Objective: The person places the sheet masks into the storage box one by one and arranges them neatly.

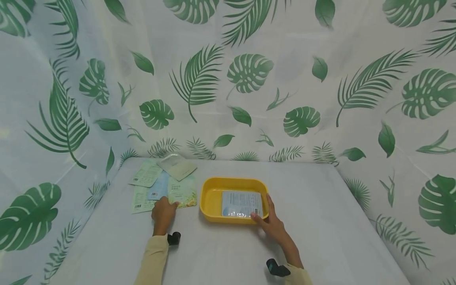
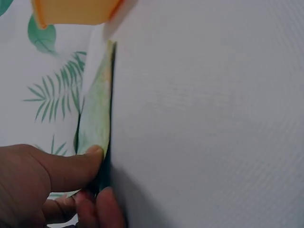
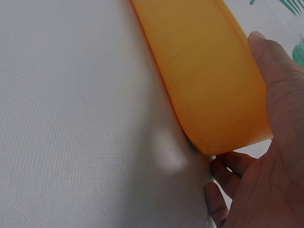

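Green packet (image 1: 182, 190), pinched near its left corner by your left hand (image 1: 164, 213), sits just left of the yellow tray (image 1: 212, 198), long axis crosswise, right end gripped by your right hand (image 1: 273, 226)

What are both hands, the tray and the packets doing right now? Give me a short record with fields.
Left hand: pinches the flower-printed green packet, thumb on top
Right hand: holds the yellow tray at its near right corner
Inside tray: one pale blue packet, lying toward the right end
Outside tray: overlapping packets to its left, including a blue packet and a cream packet
Surface: white table
Backdrop: white cloth with green leaf prints
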Motion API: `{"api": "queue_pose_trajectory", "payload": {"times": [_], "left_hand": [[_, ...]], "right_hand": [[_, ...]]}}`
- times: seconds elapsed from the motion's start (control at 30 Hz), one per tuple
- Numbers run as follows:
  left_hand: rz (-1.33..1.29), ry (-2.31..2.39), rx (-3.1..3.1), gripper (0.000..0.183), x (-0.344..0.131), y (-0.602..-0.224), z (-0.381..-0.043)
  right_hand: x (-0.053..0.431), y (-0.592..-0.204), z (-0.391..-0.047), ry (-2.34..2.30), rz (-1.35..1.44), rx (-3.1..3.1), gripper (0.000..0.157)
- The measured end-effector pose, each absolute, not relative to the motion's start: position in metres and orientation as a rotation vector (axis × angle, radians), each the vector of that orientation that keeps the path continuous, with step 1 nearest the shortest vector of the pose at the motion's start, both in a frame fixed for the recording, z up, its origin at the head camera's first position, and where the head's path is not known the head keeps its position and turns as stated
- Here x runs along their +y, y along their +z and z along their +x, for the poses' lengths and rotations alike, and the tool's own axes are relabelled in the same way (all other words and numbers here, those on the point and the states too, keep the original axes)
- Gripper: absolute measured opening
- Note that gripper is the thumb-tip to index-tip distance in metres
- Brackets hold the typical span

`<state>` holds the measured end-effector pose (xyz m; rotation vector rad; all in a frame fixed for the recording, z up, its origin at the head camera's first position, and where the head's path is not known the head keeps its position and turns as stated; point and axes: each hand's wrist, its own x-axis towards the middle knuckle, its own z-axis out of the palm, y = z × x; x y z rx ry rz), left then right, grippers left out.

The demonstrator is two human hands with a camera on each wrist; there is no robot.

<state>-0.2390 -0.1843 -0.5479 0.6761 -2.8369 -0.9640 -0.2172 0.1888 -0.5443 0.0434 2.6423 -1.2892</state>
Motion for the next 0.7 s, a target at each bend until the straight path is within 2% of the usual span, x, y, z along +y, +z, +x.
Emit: {"api": "queue_pose_trajectory", "payload": {"times": [0.13,0.2,0.4,0.7], "left_hand": [[0.632,-1.126,-2.817,0.025,-0.193,-0.547,-0.236],[0.646,-1.353,-2.742,0.019,-0.200,-0.548,-0.234],[0.778,-1.997,-2.323,0.055,-0.213,-0.547,-0.226],[0.859,-2.290,-1.915,0.051,-0.220,-0.548,-0.212]], "right_hand": [[0.188,-0.543,-0.218,-1.290,0.048,2.643,0.098],[0.188,-0.544,-0.219,-1.289,0.048,2.644,0.098],[0.189,-0.545,-0.218,-1.280,0.056,2.653,0.100],[0.188,-0.546,-0.218,-1.263,0.061,2.667,0.099]]}}
